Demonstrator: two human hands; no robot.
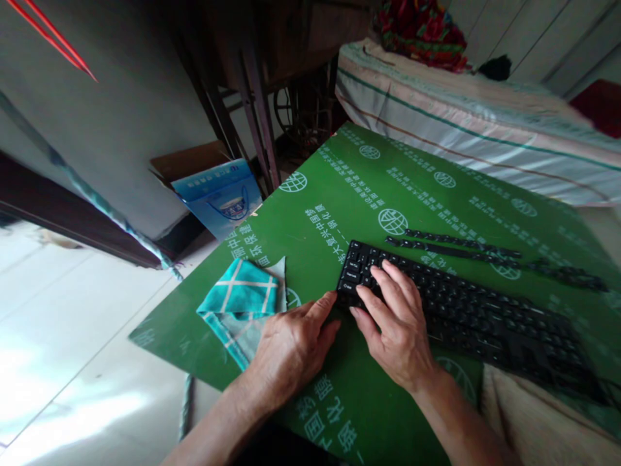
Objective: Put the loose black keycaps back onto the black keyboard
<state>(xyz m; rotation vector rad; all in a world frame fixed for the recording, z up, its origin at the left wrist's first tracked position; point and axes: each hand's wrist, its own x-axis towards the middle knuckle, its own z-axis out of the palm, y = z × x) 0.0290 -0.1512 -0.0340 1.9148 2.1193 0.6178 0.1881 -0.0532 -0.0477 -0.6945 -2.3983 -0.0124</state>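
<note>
The black keyboard [466, 298] lies slantwise on the green tabletop, its near left corner between my hands. My right hand [395, 317] rests over its left end, fingers spread and bent on the keys, thumb at the near edge. What lies under those fingertips is hidden. My left hand [295, 343] is at the corner, index finger stretched out to touch it and thumb apart below; the other fingers are curled out of sight. Partly under my left wrist lies a folded teal checked cloth [247, 288]. Beyond the keyboard, small black pieces like keycaps [456, 249] lie in rows.
The green tabletop [320, 239] bears white globes and writing. A blue box [218, 194] stands on the floor past its left edge. Behind are a bed [460, 123] with a striped cover and a dark treadle stand [301, 110]. Beige fabric [533, 421] is at lower right.
</note>
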